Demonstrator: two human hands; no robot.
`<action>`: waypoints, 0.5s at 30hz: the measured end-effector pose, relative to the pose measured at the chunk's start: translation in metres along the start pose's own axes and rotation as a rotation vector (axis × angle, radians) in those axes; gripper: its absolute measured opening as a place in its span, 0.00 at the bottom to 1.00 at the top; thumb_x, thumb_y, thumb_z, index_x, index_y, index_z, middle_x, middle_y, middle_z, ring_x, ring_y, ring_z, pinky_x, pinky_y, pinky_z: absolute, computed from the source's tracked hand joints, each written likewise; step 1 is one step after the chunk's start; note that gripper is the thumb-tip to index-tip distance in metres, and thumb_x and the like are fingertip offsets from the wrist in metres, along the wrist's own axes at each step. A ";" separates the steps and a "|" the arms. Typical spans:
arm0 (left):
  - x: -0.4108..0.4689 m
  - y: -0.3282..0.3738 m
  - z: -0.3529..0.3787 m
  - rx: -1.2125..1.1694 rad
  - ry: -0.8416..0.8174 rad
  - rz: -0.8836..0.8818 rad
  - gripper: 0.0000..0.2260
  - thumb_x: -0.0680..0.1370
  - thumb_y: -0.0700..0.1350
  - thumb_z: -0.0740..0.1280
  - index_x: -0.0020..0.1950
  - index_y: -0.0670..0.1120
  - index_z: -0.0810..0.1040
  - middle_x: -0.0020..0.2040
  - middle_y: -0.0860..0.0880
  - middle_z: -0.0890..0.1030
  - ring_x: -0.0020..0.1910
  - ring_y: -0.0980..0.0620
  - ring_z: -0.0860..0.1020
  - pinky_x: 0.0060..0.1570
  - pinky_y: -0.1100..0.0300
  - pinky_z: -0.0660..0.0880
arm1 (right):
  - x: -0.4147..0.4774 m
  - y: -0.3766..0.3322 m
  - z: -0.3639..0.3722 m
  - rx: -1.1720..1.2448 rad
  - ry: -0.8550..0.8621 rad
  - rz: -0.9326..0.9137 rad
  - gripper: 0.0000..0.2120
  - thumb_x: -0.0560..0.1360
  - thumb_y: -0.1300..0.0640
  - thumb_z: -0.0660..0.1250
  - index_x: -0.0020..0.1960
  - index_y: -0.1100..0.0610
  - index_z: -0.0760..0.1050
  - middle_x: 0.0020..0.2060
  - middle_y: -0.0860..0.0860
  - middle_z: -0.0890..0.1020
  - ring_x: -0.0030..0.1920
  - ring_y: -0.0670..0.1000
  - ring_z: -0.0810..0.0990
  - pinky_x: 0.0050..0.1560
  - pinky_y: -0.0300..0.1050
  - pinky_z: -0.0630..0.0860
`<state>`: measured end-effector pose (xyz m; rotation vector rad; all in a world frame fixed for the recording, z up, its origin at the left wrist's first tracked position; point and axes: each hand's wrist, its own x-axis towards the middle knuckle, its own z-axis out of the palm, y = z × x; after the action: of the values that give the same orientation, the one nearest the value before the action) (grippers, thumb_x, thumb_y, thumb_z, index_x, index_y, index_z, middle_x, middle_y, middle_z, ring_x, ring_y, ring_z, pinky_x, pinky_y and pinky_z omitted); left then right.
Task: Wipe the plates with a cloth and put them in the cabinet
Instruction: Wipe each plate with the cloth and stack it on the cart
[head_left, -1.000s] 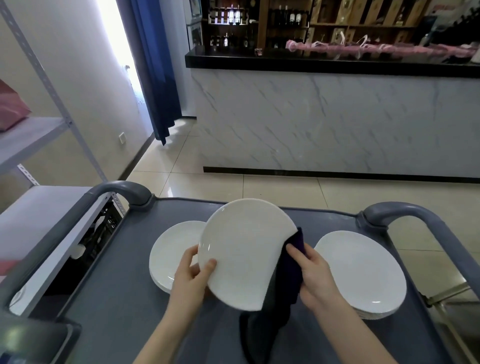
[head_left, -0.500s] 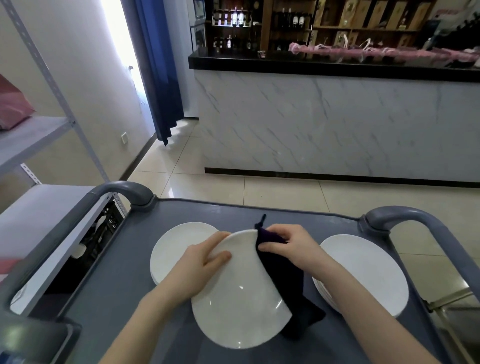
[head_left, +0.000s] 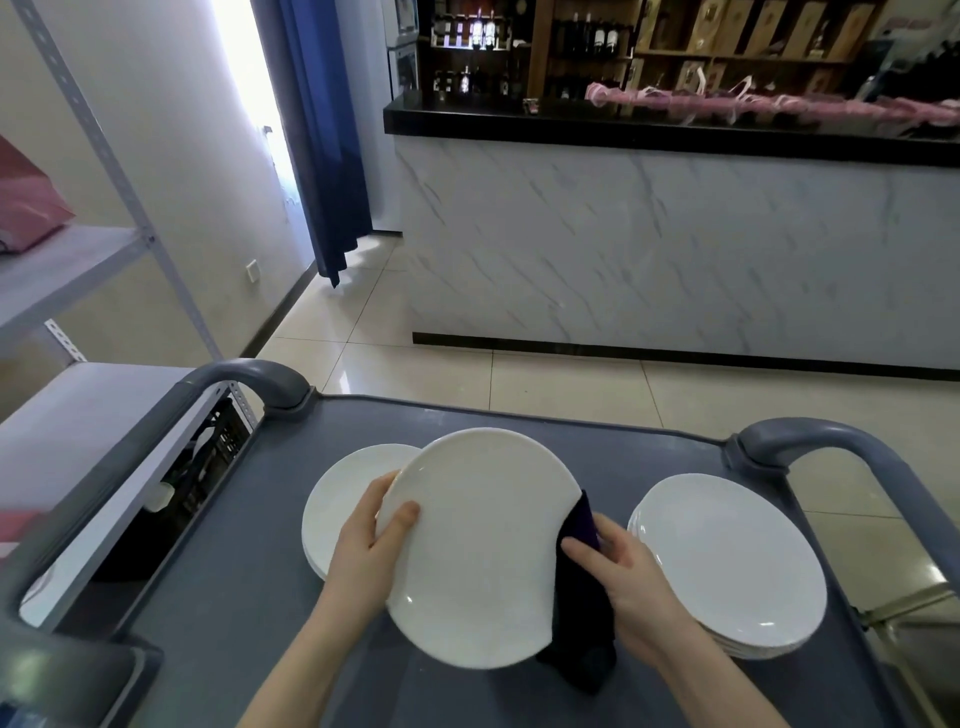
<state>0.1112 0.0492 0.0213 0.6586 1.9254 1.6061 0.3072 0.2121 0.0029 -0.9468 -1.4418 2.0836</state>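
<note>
A grey cart (head_left: 249, 597) fills the foreground, with a curved handle at its far left corner (head_left: 254, 379) and another at its far right (head_left: 810, 441). A metal rack (head_left: 104, 150) stands to the left, with a pink bag (head_left: 26, 208) on its upper shelf. A black crate (head_left: 208, 462) sits low beside the cart. Across the tiled floor (head_left: 519, 379), a blue curtain (head_left: 322, 130) hangs beside a marble-fronted counter (head_left: 675, 249). A pink bundle (head_left: 779, 106) lies along the counter's black top, and bottles (head_left: 478, 31) line the shelves behind.
</note>
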 end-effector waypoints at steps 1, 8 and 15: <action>0.002 -0.002 -0.001 0.032 -0.016 -0.027 0.10 0.79 0.53 0.65 0.56 0.68 0.77 0.54 0.60 0.83 0.51 0.59 0.82 0.46 0.61 0.77 | 0.000 -0.003 0.001 -0.047 0.045 -0.046 0.11 0.77 0.67 0.66 0.58 0.59 0.79 0.51 0.56 0.86 0.53 0.57 0.84 0.53 0.50 0.79; 0.003 0.010 0.014 -0.026 0.011 -0.199 0.19 0.84 0.54 0.61 0.71 0.71 0.63 0.53 0.49 0.84 0.42 0.52 0.87 0.39 0.60 0.82 | -0.014 -0.011 0.019 -0.568 0.357 -0.503 0.13 0.77 0.62 0.69 0.58 0.48 0.81 0.50 0.33 0.83 0.52 0.35 0.80 0.53 0.31 0.74; -0.006 0.041 0.052 -0.426 -0.090 -0.319 0.11 0.78 0.57 0.68 0.59 0.67 0.73 0.56 0.44 0.77 0.42 0.47 0.84 0.35 0.50 0.82 | -0.043 0.016 0.047 -0.712 0.213 -0.770 0.18 0.74 0.62 0.70 0.62 0.48 0.80 0.56 0.38 0.82 0.57 0.41 0.81 0.62 0.33 0.70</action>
<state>0.1519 0.0901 0.0549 0.2300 1.4663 1.6698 0.3018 0.1467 0.0116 -0.6402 -2.0400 0.9018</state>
